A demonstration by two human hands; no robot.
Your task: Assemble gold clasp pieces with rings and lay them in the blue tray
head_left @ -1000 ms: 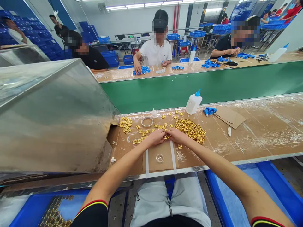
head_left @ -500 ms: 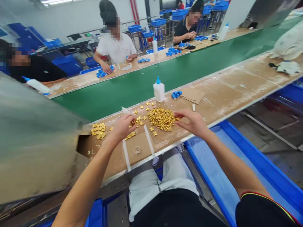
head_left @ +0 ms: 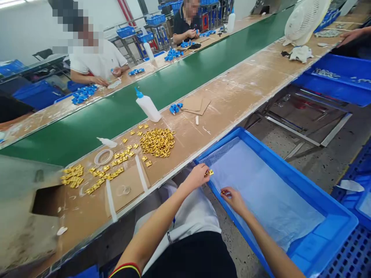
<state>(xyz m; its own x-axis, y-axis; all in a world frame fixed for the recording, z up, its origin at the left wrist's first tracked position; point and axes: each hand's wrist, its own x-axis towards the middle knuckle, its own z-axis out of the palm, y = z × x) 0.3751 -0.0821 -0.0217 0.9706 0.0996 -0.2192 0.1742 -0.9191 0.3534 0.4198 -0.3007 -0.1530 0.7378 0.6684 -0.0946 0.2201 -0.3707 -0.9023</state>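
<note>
Over the near edge of the blue tray, my left hand pinches a small gold square piece. To its right, my right hand is closed with its fingertips on a small gold ring, partly hidden by the fingers. A pale sheet lines the tray. On the bench, a heap of gold rings lies beside rows of gold square pieces. More gold square pieces are clustered at the left.
A white squeeze bottle with a blue cap stands by the green conveyor belt. Near it are blue pieces, cardboard sheets and a roll of clear tape. Co-workers sit across the belt. A white fan stands farther along.
Both hands have left the bench and moved right to the tray, carrying small gold pieces. My view has turned right, bringing more of the tray into sight.
</note>
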